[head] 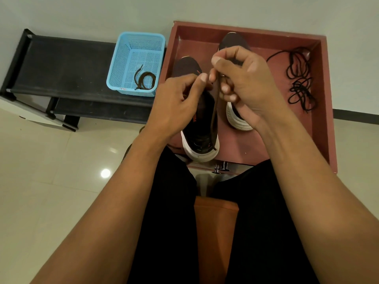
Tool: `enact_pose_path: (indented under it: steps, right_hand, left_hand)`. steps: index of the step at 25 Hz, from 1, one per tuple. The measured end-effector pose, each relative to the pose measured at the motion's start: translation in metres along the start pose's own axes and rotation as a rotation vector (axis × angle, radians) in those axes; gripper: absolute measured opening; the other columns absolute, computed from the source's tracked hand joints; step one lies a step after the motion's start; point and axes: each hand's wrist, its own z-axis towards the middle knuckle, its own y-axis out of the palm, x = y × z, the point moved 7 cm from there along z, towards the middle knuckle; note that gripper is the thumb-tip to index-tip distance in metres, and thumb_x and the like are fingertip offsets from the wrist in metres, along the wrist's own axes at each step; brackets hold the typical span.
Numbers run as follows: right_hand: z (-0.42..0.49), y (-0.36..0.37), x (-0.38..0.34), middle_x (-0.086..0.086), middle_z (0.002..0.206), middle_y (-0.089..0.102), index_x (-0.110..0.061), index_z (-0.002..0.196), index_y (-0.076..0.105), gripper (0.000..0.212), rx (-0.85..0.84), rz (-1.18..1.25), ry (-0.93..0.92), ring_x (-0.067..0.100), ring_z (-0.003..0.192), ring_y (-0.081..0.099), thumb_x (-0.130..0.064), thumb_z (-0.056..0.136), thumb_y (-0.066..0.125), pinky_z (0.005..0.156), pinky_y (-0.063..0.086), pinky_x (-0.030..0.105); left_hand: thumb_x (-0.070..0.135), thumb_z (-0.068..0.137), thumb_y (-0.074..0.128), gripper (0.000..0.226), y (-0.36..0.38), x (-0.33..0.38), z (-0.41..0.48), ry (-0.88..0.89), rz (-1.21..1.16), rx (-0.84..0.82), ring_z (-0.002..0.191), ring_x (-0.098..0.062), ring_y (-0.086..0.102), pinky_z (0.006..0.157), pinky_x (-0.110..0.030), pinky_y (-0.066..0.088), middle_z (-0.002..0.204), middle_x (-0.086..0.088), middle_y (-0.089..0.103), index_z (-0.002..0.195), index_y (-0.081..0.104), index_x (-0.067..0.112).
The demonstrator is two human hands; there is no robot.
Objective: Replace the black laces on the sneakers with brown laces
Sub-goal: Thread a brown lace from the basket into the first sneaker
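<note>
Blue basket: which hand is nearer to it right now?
Left. The left hand sits just right of the blue basket, above the near sneaker, pinching the brown lace; the right hand is further right, also on the lace, over the red tray.

Pale wall [82,13], glossy cream tiled floor [51,191] — bright glare spot [105,173], low black rack [67,64]
</note>
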Motion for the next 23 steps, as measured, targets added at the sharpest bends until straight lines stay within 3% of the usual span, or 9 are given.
enact_pose_path:
  steps: [3, 5, 7, 10, 12, 15, 18, 21, 23]
  right_hand:
    - [0.003, -0.007, -0.002, 0.009, 0.079, 0.067, -0.004, 0.106, 0.062, 0.004, 0.075, 0.107, -0.054, 0.011, 0.057, 0.050, -0.004, 0.102, 0.063, 0.047, 0.038, 0.022]
    - [0.005, -0.015, -0.001, 0.010, 0.082, 0.067, -0.003, 0.108, 0.062, 0.006, 0.129, 0.149, -0.068, 0.011, 0.060, 0.053, -0.002, 0.103, 0.061, 0.051, 0.042, 0.021]
    - [0.007, -0.024, -0.002, 0.011, 0.084, 0.068, -0.003, 0.111, 0.061, 0.008, 0.181, 0.187, -0.082, 0.012, 0.063, 0.057, -0.001, 0.103, 0.059, 0.055, 0.046, 0.022]
    - [0.009, -0.031, 0.001, 0.015, 0.091, 0.071, -0.007, 0.114, 0.054, 0.011, 0.216, 0.159, -0.075, 0.017, 0.068, 0.065, -0.003, 0.104, 0.057, 0.061, 0.051, 0.026]
    - [0.008, -0.029, 0.004, 0.016, 0.090, 0.074, -0.010, 0.110, 0.051, 0.012, 0.186, -0.012, -0.039, 0.019, 0.067, 0.066, -0.007, 0.102, 0.061, 0.059, 0.050, 0.029]
    - [0.000, -0.004, 0.009, 0.012, 0.088, 0.077, -0.008, 0.100, 0.070, 0.016, -0.091, -0.467, -0.039, 0.016, 0.065, 0.066, -0.023, 0.098, 0.073, 0.057, 0.051, 0.028]
    - [-0.008, 0.018, 0.016, 0.004, 0.084, 0.078, -0.016, 0.101, 0.080, 0.017, -0.326, -0.721, -0.071, 0.020, 0.069, 0.073, -0.032, 0.094, 0.080, 0.066, 0.060, 0.030]
    - [-0.005, 0.020, 0.020, 0.009, 0.079, 0.078, -0.010, 0.100, 0.079, 0.012, -0.334, -0.681, -0.056, 0.028, 0.070, 0.077, -0.021, 0.095, 0.079, 0.069, 0.065, 0.041]
    - [-0.003, 0.015, 0.020, 0.016, 0.081, 0.077, 0.001, 0.102, 0.074, 0.014, -0.256, -0.542, -0.042, 0.028, 0.072, 0.079, -0.012, 0.098, 0.075, 0.065, 0.065, 0.037]
  left_hand:
    - [0.053, 0.110, 0.039, 0.072, 0.026, 0.002, -0.009, -0.135, -0.272, -0.299, 0.052, -0.016, 0.018, 0.051, -0.030, 0.016, 0.061, -0.006, 0.023, 0.078, 0.061, -0.008]
    - [0.052, 0.110, 0.041, 0.066, 0.029, 0.001, -0.012, -0.181, -0.367, -0.392, 0.053, -0.021, 0.013, 0.051, -0.033, 0.013, 0.061, -0.008, 0.019, 0.078, 0.071, 0.002]
    - [0.044, 0.111, 0.045, 0.057, 0.024, 0.002, -0.013, -0.172, -0.420, -0.399, 0.047, -0.014, 0.015, 0.049, -0.027, 0.014, 0.051, 0.002, 0.023, 0.070, 0.067, 0.011]
    - [0.043, 0.111, 0.047, 0.056, 0.011, -0.006, -0.008, -0.216, -0.494, -0.240, 0.043, -0.011, 0.018, 0.046, -0.021, 0.017, 0.049, 0.003, 0.028, 0.062, 0.056, 0.017]
    - [0.043, 0.111, 0.046, 0.055, -0.002, -0.014, -0.002, -0.235, -0.528, -0.068, 0.043, -0.011, 0.018, 0.044, -0.024, 0.015, 0.051, -0.001, 0.027, 0.062, 0.052, 0.019]
    - [0.042, 0.111, 0.046, 0.055, -0.014, -0.022, 0.002, -0.219, -0.524, 0.085, 0.039, -0.009, 0.021, 0.043, -0.021, 0.018, 0.047, 0.005, 0.029, 0.062, 0.051, 0.019]
    - [0.042, 0.111, 0.045, 0.054, -0.013, -0.021, 0.005, -0.161, -0.425, 0.096, 0.037, -0.005, 0.026, 0.042, -0.021, 0.021, 0.044, 0.012, 0.033, 0.062, 0.054, 0.019]
    - [0.043, 0.112, 0.041, 0.054, -0.014, -0.019, 0.006, -0.146, -0.408, 0.114, 0.038, -0.005, 0.030, 0.042, -0.020, 0.025, 0.048, 0.007, 0.038, 0.078, 0.066, 0.009]
    - [0.049, 0.111, 0.038, 0.058, -0.021, -0.031, 0.006, -0.227, -0.366, 0.188, 0.042, -0.006, 0.039, 0.044, -0.022, 0.033, 0.055, 0.001, 0.049, 0.093, 0.072, 0.006]
